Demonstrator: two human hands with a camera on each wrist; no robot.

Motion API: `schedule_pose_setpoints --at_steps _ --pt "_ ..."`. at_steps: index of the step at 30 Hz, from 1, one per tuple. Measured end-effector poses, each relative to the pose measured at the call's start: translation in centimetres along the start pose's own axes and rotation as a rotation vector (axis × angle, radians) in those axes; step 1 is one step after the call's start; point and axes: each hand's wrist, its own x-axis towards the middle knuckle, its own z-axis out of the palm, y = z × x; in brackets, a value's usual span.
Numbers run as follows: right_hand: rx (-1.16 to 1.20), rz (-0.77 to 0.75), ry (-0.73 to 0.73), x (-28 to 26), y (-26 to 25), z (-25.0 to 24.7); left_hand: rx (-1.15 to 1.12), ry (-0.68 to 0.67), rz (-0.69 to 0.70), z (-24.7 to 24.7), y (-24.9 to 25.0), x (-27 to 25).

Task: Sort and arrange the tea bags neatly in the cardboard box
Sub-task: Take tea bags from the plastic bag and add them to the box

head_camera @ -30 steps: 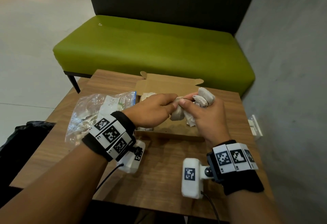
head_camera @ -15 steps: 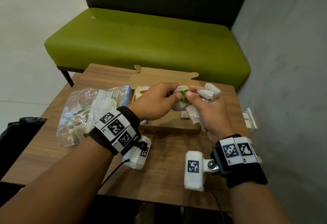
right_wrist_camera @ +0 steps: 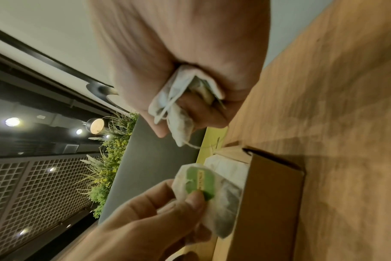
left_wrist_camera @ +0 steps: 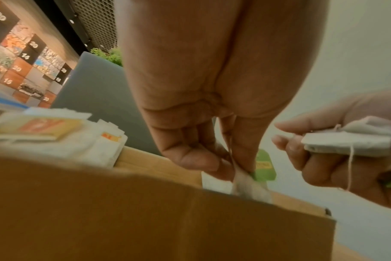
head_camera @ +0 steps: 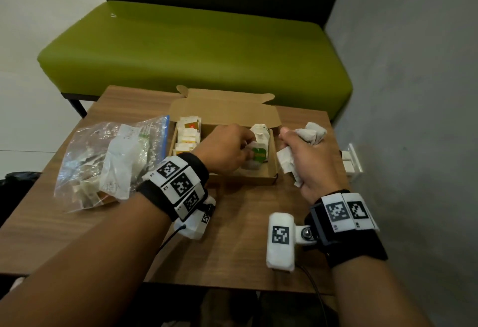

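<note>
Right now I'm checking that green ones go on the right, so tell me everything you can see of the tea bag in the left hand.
The tea bag is a white, soft paper pouch with dark leaves showing through, and a green paper tag with a yellow band against its face. The left hand pinches it, thumb on the tag. It stands roughly upright, lower end inside the right end of the cardboard box, beside other white bags standing there.

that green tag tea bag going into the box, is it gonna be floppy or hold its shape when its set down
Probably floppy: the tea bag is thin paper that sags below the left hand's pinch. Likely very light, since two fingertips carry it. It may slump unless leaned on the bags standing at the box's right end. Its tag might snag.
</note>
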Motion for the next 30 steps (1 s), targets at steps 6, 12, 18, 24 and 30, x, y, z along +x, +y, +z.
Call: schedule_pose_setpoints --at_steps 6,12,18,24,30 --pt "-0.002 0.049 0.015 -0.4 0.7 -0.3 0.012 0.007 -0.129 1.9 0.9 2.0" --pt "-0.078 0.08 0.028 -0.2 1.3 0.0 0.045 0.052 -0.232 3.3 0.7 3.2" --pt "-0.278 0.073 0.066 0.0 2.0 -0.4 0.057 0.18 -0.245 3.6 0.3 3.5" --pt "-0.308 0.075 0.037 0.1 2.3 -0.4 0.091 0.203 -0.266 3.3 0.4 3.2" --pt "-0.306 0.112 0.028 0.2 2.3 -0.3 0.126 0.073 -0.344 3.0 0.4 2.8"
